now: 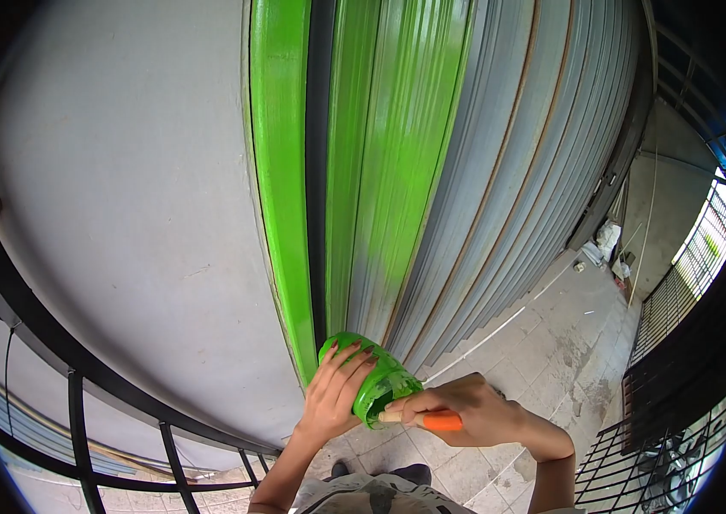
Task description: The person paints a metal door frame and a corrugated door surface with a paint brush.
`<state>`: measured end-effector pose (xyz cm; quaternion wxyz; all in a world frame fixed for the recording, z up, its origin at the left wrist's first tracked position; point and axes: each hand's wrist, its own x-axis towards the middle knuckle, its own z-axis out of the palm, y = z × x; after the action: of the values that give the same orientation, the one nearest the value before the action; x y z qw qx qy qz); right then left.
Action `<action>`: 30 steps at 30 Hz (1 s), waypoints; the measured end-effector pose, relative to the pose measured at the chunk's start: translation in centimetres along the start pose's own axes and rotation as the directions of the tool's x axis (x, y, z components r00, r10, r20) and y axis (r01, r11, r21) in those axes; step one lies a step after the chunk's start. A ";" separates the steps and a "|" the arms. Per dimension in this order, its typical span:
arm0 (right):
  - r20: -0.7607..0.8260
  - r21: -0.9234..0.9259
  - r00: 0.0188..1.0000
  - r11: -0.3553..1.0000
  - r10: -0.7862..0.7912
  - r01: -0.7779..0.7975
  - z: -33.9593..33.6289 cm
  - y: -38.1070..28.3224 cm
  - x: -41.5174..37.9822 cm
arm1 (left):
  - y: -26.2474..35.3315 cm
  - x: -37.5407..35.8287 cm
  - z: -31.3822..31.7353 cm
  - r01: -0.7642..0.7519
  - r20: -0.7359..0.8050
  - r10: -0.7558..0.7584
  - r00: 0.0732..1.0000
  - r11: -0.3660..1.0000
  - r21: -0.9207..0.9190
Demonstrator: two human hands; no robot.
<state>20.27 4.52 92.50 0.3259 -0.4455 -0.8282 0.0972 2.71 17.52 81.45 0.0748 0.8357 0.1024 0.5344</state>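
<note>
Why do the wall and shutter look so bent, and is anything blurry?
Head view: fisheye distortion bows the grey roller shutter and its green-painted strip, with black corners around the picture; soft daylight, glare at the right-hand grille; the left hand on the green paint-coated container and the right hand with the orange-handled brush look sharp.

Left hand (pixel 337 390) cupped, fingers spread; right hand (pixel 466 411) fisted.

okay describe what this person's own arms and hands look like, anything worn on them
Both forearms are bare right down to the wrists: no sleeves, gloves, watch or bracelets show. The left hand has dark-looking fingernails, possibly polish, though the picture is too small to be sure. The right hand shows no rings. Whether there are green paint smears on the fingers cannot be told.
</note>
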 end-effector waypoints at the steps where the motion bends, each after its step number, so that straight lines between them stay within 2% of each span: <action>1: -0.016 0.024 0.999 0.999 0.050 -0.049 0.0 0.1 -0.1 | 0.1 0.0 0.0 0.023 0.002 -0.023 1.000 1.000 -0.002; 2: -0.030 0.049 0.995 0.994 0.099 -0.097 0.0 0.2 -0.1 | 0.2 0.0 0.0 0.046 0.003 -0.046 0.999 0.999 -0.004; 5: -0.269 0.358 0.936 0.925 0.228 -0.123 0.5 1.3 0.2 | 0.6 -0.3 0.5 0.145 -0.026 -0.145 0.989 0.989 0.002; 8: -0.239 0.670 0.846 0.712 0.476 -0.211 1.8 2.7 -0.4 | 1.1 -0.5 1.4 0.248 -0.057 -0.246 0.968 0.968 0.040; 9: -0.233 0.733 0.829 0.652 0.509 -0.195 2.5 3.6 -0.9 | 1.2 -0.7 1.6 0.281 -0.066 -0.278 0.958 0.958 0.057; 12: -0.173 0.888 0.659 0.406 0.732 -0.217 4.0 5.1 -1.5 | 1.2 -1.4 1.8 0.363 -0.046 -0.360 0.932 0.925 0.108; 13: -0.167 0.927 0.605 0.334 0.779 -0.174 4.1 5.4 -1.6 | 1.2 -1.5 1.8 0.396 -0.045 -0.394 0.918 0.912 0.108; 16: -0.232 0.967 0.513 0.251 0.826 0.034 4.6 7.1 -2.0 | 1.0 -2.5 1.8 0.486 -0.026 -0.486 0.874 0.869 0.090; 17: -0.375 0.917 0.504 0.392 0.778 0.077 4.8 7.5 -1.7 | 0.7 -3.0 1.8 0.505 -0.013 -0.506 0.863 0.860 0.074; 18: -0.563 0.786 0.517 0.610 0.645 0.095 5.0 7.8 -1.0 | 0.4 -3.6 1.7 0.524 0.002 -0.525 0.851 0.850 0.057; 20: -0.808 0.385 0.528 0.913 0.262 0.135 5.2 8.7 1.1 | 0.0 -4.6 1.7 0.562 -0.024 -0.561 0.827 0.827 0.024; 21: -0.811 0.201 0.577 0.972 0.096 0.120 5.5 9.7 1.8 | 0.0 -5.0 1.7 0.598 -0.036 -0.597 0.801 0.802 -0.004; 22: -0.734 -0.060 0.676 0.997 -0.070 0.038 5.5 10.5 2.3 | -0.1 -5.4 1.6 0.632 -0.047 -0.633 0.773 0.774 -0.032; 23: -0.604 -0.326 0.771 0.945 -0.201 -0.008 5.5 11.2 2.8 | -0.1 -5.8 1.5 0.648 -0.064 -0.650 0.757 0.760 -0.054; 24: -0.432 -0.570 0.856 0.821 -0.284 -0.015 5.4 11.9 3.2 | -0.1 -5.9 1.5 0.643 -0.073 -0.645 0.761 0.764 -0.046; 27: -0.204 -0.775 0.877 0.619 -0.435 0.127 7.8 14.2 5.7 | -0.1 -6.6 1.1 0.650 -0.086 -0.650 0.755 0.760 -0.032; 30: -0.143 -0.795 0.893 0.587 -0.426 0.153 8.8 16.4 6.7 | -0.1 -7.0 0.8 0.673 -0.099 -0.673 0.733 0.739 -0.043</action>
<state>23.22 20.60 81.34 0.2466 -0.4070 -0.7877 -0.3912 0.59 15.87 74.95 0.2589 0.7119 0.4002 0.5157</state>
